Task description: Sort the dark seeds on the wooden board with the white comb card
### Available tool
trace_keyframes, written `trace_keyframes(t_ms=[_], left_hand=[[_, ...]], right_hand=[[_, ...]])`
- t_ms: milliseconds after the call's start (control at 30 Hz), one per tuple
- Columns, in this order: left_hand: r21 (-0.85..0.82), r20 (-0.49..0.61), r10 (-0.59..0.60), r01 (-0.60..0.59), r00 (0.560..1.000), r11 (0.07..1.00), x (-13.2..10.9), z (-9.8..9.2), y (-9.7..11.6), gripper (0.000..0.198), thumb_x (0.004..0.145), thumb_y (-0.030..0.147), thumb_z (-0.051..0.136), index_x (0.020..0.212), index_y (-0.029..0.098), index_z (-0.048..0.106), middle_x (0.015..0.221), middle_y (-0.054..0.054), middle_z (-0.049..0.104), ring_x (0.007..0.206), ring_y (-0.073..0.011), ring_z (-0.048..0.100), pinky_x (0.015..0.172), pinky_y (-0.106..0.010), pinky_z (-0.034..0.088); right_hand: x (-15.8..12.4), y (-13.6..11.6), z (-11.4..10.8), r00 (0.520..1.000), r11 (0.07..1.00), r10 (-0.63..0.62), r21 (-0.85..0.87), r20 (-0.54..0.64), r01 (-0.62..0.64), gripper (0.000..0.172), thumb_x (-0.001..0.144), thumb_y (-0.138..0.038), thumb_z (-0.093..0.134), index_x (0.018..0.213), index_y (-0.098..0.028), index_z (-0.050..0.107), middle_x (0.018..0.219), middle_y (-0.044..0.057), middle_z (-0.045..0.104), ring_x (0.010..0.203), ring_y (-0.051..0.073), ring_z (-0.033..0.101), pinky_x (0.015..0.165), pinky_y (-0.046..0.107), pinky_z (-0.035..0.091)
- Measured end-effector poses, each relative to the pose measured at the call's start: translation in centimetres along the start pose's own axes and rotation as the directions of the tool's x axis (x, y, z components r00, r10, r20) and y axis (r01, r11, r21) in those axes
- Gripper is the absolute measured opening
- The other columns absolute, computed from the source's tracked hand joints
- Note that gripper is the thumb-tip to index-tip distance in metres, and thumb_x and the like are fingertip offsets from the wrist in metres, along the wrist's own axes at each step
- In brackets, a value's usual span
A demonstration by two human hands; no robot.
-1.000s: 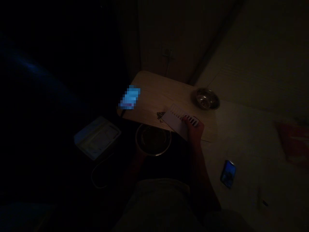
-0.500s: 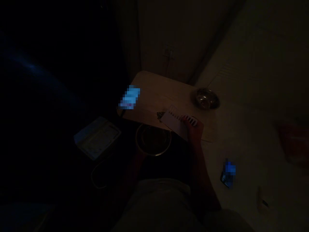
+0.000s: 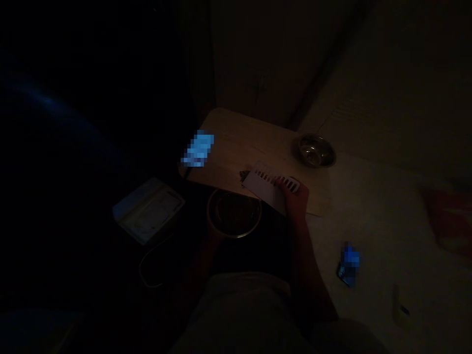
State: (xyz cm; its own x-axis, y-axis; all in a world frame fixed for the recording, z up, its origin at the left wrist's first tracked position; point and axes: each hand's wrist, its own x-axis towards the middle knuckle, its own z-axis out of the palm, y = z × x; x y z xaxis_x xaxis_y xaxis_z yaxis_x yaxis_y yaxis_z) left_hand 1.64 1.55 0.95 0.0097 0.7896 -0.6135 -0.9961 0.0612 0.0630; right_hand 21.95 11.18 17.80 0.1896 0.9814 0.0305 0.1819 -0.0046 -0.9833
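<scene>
The scene is very dark. My right hand (image 3: 295,196) is closed on the right end of a flat white slotted piece (image 3: 265,186), held at the near edge of a small wooden table (image 3: 243,142). A small heap of dark bits (image 3: 244,175) lies at the piece's left tip. A metal bowl (image 3: 234,214) sits just below the table's near edge. My left forearm reaches up to the bowl's left side; my left hand (image 3: 211,232) is a dim shape there and its fingers are hidden.
A second metal bowl (image 3: 315,150) stands on the table's far right corner. A lit screen (image 3: 198,147) glows at the table's left edge. A phone (image 3: 348,265) lies on the pale surface at right, a white device (image 3: 147,209) with a cable at left.
The white slotted piece has shifted slightly left along the table edge with my right hand. The light has dimmed a little.
</scene>
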Motion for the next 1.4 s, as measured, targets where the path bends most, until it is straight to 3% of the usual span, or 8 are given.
trace_keyframes(t_ms=[367, 733, 1400], left_hand=[[0.0, 0.016, -0.016, 0.016, 1.0, 1.0, -0.6, 1.2, -0.2, 0.06, 0.099, 0.061, 0.054, 0.144, 0.023, 0.067, 0.138, -0.011, 0.073, 0.151, -0.0345, 0.049, 0.129, -0.059, 0.035], [-0.026, 0.023, -0.008, 0.009, 1.0, 1.0, -0.5, 0.5, 0.0, 0.052, 0.104, 0.054, 0.047, 0.143, 0.026, 0.068, 0.135, -0.009, 0.074, 0.153, -0.0316, 0.047, 0.13, -0.056, 0.034], [0.016, 0.027, -0.01, 0.01, 1.0, 1.0, -0.2, 0.4, -0.1, 0.063, 0.1, 0.061, 0.051, 0.151, 0.024, 0.061, 0.142, -0.011, 0.07, 0.153, -0.0331, 0.047, 0.13, -0.058, 0.034]], right_hand=[[-0.1, -1.0, -0.5, 1.0, 0.999, 0.002, -0.045, 0.025, 0.0, 0.031, 0.067, -0.047, 0.084, 0.071, -0.018, 0.072, 0.063, -0.002, 0.063, 0.059, 0.013, 0.052, 0.055, 0.026, 0.04], [0.1, -0.6, -0.7, 0.999, 0.999, -0.018, -0.048, 0.05, 0.021, 0.034, 0.067, -0.049, 0.086, 0.071, -0.018, 0.072, 0.062, -0.003, 0.063, 0.059, 0.013, 0.053, 0.055, 0.025, 0.041], [-0.1, -1.1, -1.2, 0.998, 0.998, 0.027, -0.062, 0.054, -0.023, 0.034, 0.064, -0.048, 0.085, 0.069, -0.018, 0.072, 0.063, -0.001, 0.065, 0.058, 0.014, 0.053, 0.054, 0.026, 0.04]])
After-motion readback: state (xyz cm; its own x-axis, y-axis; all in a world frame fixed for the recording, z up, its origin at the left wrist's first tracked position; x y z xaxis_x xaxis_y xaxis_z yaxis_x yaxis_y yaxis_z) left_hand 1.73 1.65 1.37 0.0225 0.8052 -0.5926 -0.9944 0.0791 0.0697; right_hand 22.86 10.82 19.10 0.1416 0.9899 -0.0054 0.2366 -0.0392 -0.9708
